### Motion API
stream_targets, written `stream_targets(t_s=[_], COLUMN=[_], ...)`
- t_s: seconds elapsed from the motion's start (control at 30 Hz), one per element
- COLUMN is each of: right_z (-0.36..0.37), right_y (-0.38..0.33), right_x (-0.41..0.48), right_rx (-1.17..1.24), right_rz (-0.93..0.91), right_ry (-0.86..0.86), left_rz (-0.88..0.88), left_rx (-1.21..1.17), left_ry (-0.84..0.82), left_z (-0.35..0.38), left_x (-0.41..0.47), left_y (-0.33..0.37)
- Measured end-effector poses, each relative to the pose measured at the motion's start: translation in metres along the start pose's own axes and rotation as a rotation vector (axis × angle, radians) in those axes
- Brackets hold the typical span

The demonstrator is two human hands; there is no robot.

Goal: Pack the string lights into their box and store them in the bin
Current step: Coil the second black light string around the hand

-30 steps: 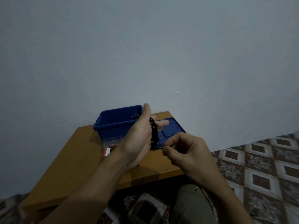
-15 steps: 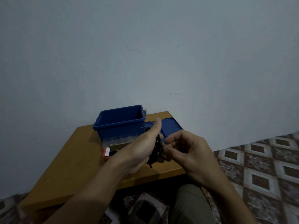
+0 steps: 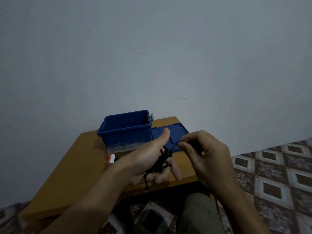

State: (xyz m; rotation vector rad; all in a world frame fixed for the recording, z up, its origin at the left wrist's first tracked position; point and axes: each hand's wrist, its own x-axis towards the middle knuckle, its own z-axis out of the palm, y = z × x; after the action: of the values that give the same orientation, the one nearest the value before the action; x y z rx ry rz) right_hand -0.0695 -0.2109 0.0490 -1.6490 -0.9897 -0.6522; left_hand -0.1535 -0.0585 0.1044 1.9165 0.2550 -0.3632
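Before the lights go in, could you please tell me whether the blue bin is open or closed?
Open. The blue bin shows its inner walls, and its lid lies flat on the table beside it.

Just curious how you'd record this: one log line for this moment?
left hand: holds string lights | right hand: pinches their strand | bin: open | lid: beside bin

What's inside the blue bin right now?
Only the bare upper inner walls of the blue bin show; nothing sticks above its rim. Its near wall hides the floor, so contents low down cannot be ruled out.
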Motion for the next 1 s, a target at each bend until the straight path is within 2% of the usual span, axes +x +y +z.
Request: stream_targets(t_s=[0.17,0.27,0.5,0.87,1.0], right_z=[0.003,0.006,0.007,0.014,0.013], right_y=[-0.002,0.001,0.006,0.002,-0.003], right_x=[-0.002,-0.003,-0.003,-0.005,-0.007], right_rx=[0.119,0.222,0.335,0.452,0.474], right_rz=[0.094,0.194,0.302,0.308,0.307], right_ry=[-0.022,-0.091,-0.242,-0.339,-0.394], left_rz=[0.036,0.087,0.227,0.450,0.477], left_rx=[-0.048,-0.155,-0.385,-0.648,-0.685], left_ry=[-0.076,-0.147,-0.344,-0.305,-0.231], left_z=[0.000,-0.003,-0.012,-0.002,-0.003], left_x=[-0.001,-0.001,0.002,-0.005,-0.006], left_y=[0.002,-0.001,-0.005,0.009,0.012])
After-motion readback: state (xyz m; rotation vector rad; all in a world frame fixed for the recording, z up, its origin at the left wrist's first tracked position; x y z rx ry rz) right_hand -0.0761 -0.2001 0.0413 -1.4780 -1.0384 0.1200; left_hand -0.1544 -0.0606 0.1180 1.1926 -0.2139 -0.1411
